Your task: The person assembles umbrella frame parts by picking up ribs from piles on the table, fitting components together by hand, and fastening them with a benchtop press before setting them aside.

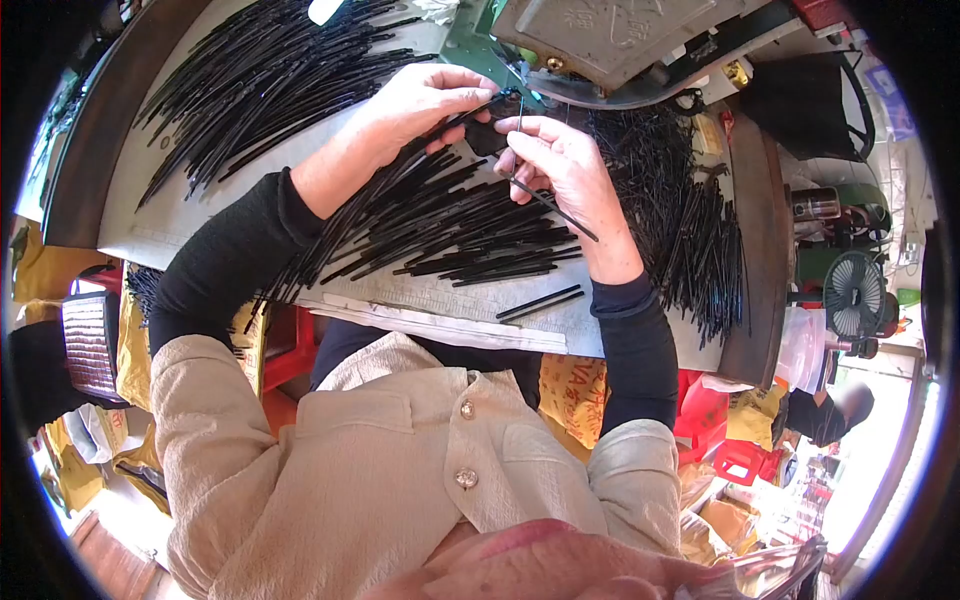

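My left hand is closed on a black rod near the green machine, its thumb and forefinger pinched at the rod's end. My right hand is beside it, fingers closed round a thin black stick that slants down to the right. Both hands are above the table, close together but apart. Beneath and around them lie piles of black sticks. Two loose black sticks rest near the table's front edge. Small dark parts between my fingertips are too small to tell.
A large pile of black rods covers the upper left of the table. Thinner black pieces lie at the right. A metal plate overhangs the back. Beyond the right edge stands a small fan.
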`<state>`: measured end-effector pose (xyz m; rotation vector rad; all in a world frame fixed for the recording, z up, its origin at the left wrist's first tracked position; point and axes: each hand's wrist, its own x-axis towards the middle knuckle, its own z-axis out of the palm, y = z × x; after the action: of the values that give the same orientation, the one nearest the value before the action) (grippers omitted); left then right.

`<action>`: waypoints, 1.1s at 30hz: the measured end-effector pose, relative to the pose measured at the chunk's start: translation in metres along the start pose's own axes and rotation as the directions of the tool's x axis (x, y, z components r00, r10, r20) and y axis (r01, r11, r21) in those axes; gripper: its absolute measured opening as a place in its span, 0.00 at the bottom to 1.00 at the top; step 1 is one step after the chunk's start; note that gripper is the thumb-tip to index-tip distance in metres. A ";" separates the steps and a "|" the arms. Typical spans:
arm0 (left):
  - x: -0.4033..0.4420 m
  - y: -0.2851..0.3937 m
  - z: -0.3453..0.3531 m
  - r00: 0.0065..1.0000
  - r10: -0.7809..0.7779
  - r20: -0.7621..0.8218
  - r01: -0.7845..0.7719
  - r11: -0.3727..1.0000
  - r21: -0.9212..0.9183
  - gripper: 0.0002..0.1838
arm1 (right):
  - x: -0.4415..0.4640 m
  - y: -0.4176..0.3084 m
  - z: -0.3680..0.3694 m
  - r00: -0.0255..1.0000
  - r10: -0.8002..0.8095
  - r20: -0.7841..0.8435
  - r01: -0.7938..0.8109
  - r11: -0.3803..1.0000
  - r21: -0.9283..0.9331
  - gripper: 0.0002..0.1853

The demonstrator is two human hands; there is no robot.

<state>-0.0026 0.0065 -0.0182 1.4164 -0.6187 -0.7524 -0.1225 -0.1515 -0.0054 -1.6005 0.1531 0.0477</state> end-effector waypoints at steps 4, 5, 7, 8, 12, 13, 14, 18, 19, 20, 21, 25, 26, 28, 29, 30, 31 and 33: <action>0.003 0.012 -0.006 0.997 -0.069 0.032 0.066 0.994 0.091 0.15 | 0.000 -0.002 -0.001 0.999 0.040 0.007 -0.041 0.998 0.053 0.16; 0.004 0.012 -0.008 0.997 -0.069 0.030 0.066 0.994 0.091 0.15 | 0.000 -0.002 -0.001 0.999 0.049 0.011 -0.049 0.996 0.074 0.16; 0.008 0.013 -0.012 0.991 -0.098 0.094 0.085 0.987 0.133 0.15 | 0.000 -0.002 -0.001 0.998 0.057 0.015 -0.058 0.994 0.096 0.16; 0.009 0.012 -0.013 0.991 -0.098 0.096 0.085 0.987 0.134 0.15 | 0.001 -0.002 -0.001 0.998 0.061 0.009 -0.061 0.995 0.083 0.16; 0.011 0.009 -0.012 0.991 -0.090 0.094 0.077 0.988 0.134 0.15 | 0.000 -0.003 0.000 0.998 0.059 0.004 -0.059 0.995 0.077 0.16; 0.011 0.009 -0.012 0.992 -0.085 0.090 0.074 0.991 0.116 0.15 | -0.001 -0.002 0.002 0.998 0.059 0.005 -0.060 0.995 0.077 0.16; 0.009 0.009 -0.010 0.992 -0.086 0.089 0.075 0.990 0.115 0.15 | -0.001 -0.002 0.004 0.999 0.049 0.012 -0.050 0.996 0.068 0.17; 0.004 0.009 -0.002 0.997 -0.002 0.075 -0.006 0.994 0.107 0.15 | -0.008 -0.012 0.018 0.985 0.116 0.126 -0.115 0.993 -0.016 0.16; 0.003 0.008 -0.001 0.996 0.002 0.090 -0.012 0.994 0.106 0.15 | -0.008 -0.010 0.017 0.985 0.120 0.126 -0.119 0.993 -0.015 0.16; 0.003 0.007 0.001 0.996 0.000 0.089 -0.009 0.995 0.104 0.15 | -0.009 -0.009 0.016 0.971 0.138 0.198 -0.136 0.990 -0.025 0.15; 0.002 0.008 0.002 0.995 0.008 0.102 -0.030 0.974 0.223 0.15 | -0.009 -0.008 0.015 0.951 0.154 0.268 -0.150 0.988 -0.036 0.14; -0.005 0.013 0.005 0.988 -0.039 0.146 -0.035 0.881 0.472 0.15 | -0.005 -0.002 0.009 0.988 0.121 0.093 -0.106 0.984 -0.145 0.11; -0.004 0.008 0.004 0.981 -0.030 0.189 -0.060 0.891 0.449 0.15 | -0.003 0.004 0.004 0.995 0.088 0.044 -0.082 0.991 -0.109 0.10; -0.007 0.006 0.003 0.973 0.000 0.229 -0.089 0.921 0.380 0.16 | 0.000 0.008 -0.005 0.997 0.074 0.006 -0.074 0.997 -0.008 0.12; -0.007 0.005 0.002 0.973 0.000 0.230 -0.089 0.921 0.380 0.16 | 0.001 0.011 -0.009 0.998 0.062 -0.011 -0.062 0.996 0.061 0.12; -0.006 0.005 0.001 0.974 -0.017 0.227 -0.066 0.933 0.354 0.16 | 0.001 0.010 -0.010 0.998 0.063 -0.011 -0.062 0.996 0.061 0.12; -0.006 0.005 -0.001 0.974 -0.034 0.225 -0.043 0.944 0.328 0.16 | 0.002 0.009 -0.010 0.998 0.066 -0.024 -0.063 0.992 0.113 0.13; -0.002 0.007 -0.006 0.963 -0.090 0.255 0.008 0.952 0.305 0.16 | 0.002 0.009 -0.013 0.997 0.069 -0.037 -0.062 0.984 0.165 0.13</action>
<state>0.0015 0.0124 -0.0114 1.6278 -0.9427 -0.9266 -0.1224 -0.1651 -0.0138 -1.4329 0.2369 0.0513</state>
